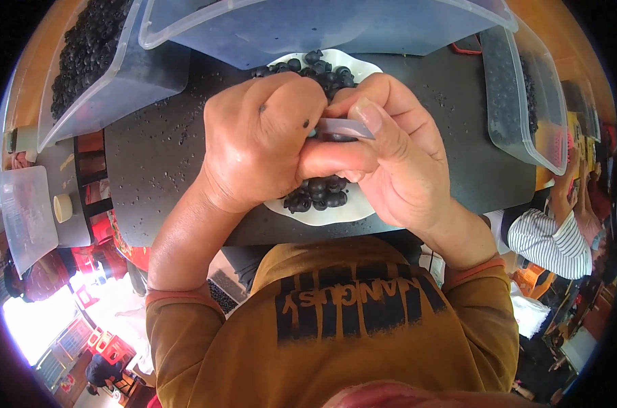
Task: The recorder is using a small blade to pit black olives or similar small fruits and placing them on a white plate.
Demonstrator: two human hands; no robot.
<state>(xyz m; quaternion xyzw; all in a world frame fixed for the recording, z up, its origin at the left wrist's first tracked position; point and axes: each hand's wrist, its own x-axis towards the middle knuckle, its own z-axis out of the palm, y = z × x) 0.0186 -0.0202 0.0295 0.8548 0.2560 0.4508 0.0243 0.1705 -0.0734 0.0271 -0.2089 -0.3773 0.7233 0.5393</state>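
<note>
Both of my hands meet above a white scalloped plate heaped with small round black rubber-like parts. My left hand is closed in a fist around a small knife; its flat greyish blade juts toward the right, and a bit of teal shows at its base. Fingers curled and thumb beside the blade tip, my right hand pinches together against the left fingers. Whatever sits between the right fingertips is hidden. Dark specks stick to the back of my left hand.
The dark table is sprinkled with black crumbs. A large clear bin stands beyond the plate. Another bin full of black parts is at left, a third at right. A striped sleeve of another person shows at right.
</note>
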